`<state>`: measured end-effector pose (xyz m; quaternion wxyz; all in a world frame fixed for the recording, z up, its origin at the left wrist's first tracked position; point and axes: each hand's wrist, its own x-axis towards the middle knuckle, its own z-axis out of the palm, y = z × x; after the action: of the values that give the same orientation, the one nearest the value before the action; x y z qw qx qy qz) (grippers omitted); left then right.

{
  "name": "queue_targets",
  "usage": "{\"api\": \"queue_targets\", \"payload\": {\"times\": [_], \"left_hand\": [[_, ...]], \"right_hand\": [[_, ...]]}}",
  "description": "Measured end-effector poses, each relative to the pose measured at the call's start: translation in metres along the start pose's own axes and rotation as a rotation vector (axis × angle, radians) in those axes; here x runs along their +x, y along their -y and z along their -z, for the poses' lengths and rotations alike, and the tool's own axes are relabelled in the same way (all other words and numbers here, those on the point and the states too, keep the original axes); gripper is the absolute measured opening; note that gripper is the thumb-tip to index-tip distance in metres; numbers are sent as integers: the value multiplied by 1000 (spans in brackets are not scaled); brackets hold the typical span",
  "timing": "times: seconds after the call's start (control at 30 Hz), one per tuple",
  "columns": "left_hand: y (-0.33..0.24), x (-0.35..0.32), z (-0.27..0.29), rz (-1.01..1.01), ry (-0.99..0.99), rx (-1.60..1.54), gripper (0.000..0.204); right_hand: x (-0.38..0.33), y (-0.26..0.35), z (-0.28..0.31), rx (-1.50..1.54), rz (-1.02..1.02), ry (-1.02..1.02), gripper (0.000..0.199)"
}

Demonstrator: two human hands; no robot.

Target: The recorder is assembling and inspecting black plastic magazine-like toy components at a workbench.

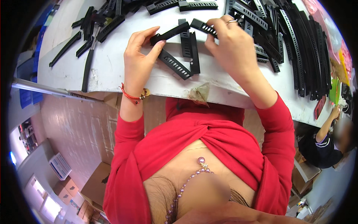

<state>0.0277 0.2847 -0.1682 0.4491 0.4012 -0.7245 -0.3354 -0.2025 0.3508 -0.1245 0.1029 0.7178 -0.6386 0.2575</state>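
Red sleeves (pixel 128 134) are framing slotted black plastic strips (pixel 169 33), (pixel 203 26) being pinched by left hand (pixel 140 52) and right hand (pixel 227 41) above cluttered white table (pixel 112 63).

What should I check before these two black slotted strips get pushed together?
1. Left hand grip on its black slotted strip: ok, pinched between thumb and fingers.
2. Right hand grip on the second strip: ok, held at its near end.
3. Strip ends meeting: cannot tell, they come close above the white table, but contact is unclear.
4. Alignment: not ok, the two strips angle toward each other in a shallow peak.
5. Loose strips beneath: ok, lying flat, apart from the held pair.
6. Supply pile on the right: ok, plenty within view.
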Motion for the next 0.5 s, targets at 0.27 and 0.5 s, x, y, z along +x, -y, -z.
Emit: {"api": "queue_targets", "payload": {"times": [0.27, 0.5], "left_hand": [[-6, -1, 2, -13, 51, 162, 28], [-11, 2, -2, -56, 27, 66, 26]], "right_hand": [[20, -56, 56, -36, 126, -299, 27], [-28, -114, 59, -97, 34, -29, 31]]}}
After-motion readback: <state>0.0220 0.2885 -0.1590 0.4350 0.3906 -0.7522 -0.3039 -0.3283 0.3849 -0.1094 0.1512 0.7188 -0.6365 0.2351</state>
